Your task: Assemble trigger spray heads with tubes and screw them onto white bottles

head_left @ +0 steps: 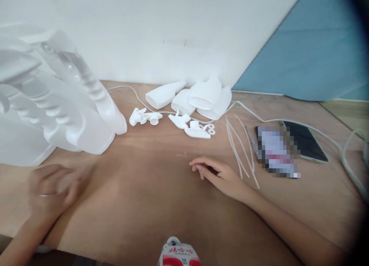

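My left hand (56, 187) is smeared by motion at the left, over the table in front of large white plastic bottles (86, 116). A ring shows on one finger; whether it holds anything cannot be made out. My right hand (215, 173) rests loosely on the table with its fingers stretched and slightly bent, nothing visible in it. Beyond it lie white trigger spray heads (180, 120), another spray head (145, 117) and small white rings (211, 129). Thin clear tubes (238, 147) lie just to its right.
Several smaller white bottles (161, 95) lie against the white wall (173, 35). A pale cable (253, 114) runs behind the parts. Two phone-like devices (276, 152) (313, 143) lie at the right. A white and red container (180, 254) is at the bottom edge.
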A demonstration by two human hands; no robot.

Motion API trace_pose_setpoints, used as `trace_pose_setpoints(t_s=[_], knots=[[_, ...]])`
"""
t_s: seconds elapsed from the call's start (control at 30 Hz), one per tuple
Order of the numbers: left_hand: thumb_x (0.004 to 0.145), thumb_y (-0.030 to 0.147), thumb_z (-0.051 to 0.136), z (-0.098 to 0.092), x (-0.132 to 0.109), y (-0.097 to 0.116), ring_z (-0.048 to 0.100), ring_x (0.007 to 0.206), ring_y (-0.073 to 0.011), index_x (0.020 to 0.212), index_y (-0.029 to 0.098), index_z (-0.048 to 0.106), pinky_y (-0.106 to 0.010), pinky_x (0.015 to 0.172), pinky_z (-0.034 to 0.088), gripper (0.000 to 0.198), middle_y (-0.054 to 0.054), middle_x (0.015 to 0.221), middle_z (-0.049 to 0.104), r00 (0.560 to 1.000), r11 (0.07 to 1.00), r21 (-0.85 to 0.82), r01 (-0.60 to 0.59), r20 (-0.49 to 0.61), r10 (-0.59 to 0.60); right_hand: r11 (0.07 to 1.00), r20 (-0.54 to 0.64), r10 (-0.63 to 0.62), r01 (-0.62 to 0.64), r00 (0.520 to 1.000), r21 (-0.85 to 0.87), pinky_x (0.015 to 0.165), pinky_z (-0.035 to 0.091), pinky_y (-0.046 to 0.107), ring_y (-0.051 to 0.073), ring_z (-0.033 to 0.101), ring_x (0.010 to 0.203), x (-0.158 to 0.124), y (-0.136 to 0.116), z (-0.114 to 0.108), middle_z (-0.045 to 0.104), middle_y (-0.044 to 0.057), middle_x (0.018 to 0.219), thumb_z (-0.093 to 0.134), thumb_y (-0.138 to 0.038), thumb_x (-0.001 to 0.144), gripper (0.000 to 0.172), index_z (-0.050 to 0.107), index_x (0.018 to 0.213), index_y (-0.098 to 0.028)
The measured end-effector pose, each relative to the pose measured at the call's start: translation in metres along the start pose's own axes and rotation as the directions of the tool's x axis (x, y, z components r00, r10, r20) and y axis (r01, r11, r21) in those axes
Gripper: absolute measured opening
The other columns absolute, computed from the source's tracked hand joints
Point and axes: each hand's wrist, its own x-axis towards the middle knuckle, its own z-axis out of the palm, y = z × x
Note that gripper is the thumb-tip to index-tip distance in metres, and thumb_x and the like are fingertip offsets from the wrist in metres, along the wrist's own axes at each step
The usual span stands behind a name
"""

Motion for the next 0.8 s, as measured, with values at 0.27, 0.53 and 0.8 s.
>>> trace_pose_setpoints(t_s=[0.27, 0.53, 0.8], knots=[[0.085, 0.016, 0.06, 0.077, 0.076, 0.096, 0.062, 0.105, -0.0221, 0.118, 0.022, 0.049, -0.037, 0.09, 0.053, 0.035, -0.009, 0.112, 0.062, 0.874, 0.877, -0.243, -0.415, 0.161, 0.459, 0.873, -0.255, -0.332, 0.194, 0.908, -0.448, 0.084, 0.05, 0.033, 0.018, 0.063, 0.091, 0.004, 0.013, -0.005, 0.067, 0.005, 0.094, 0.044, -0.018, 0.092, 0.019, 0.062, 0.096, -0.02], [0.086, 0.023, 0.055, 0.144, 0.136, 0.127, 0.035, 0.136, -0.0327, 0.136, 0.013, 0.034, -0.053, 0.112, 0.032, 0.055, -0.019, 0.141, 0.042, 0.964, 0.973, -0.161, -0.168, 0.18, 0.196, 0.678, -0.288, -0.257, -0.041, 0.923, -0.734, 0.111, 0.03, 0.053, 0.032, 0.031, 0.137, 0.015, 0.03, -0.026, 0.038, 0.016, 0.147, 0.049, -0.034, 0.091, 0.062, 0.029, 0.146, -0.013], [0.09, 0.016, 0.047, 0.136, 0.129, 0.124, 0.046, 0.124, -0.0272, 0.133, 0.017, 0.042, -0.046, 0.107, 0.038, 0.044, -0.012, 0.133, 0.054, 0.932, 0.955, -0.158, -0.249, 0.23, 0.281, 0.719, -0.12, -0.196, 0.06, 0.973, -0.692, 0.112, 0.03, 0.049, 0.028, 0.03, 0.139, 0.01, 0.025, -0.023, 0.036, 0.012, 0.148, 0.047, -0.034, 0.092, 0.063, 0.024, 0.149, -0.024]])
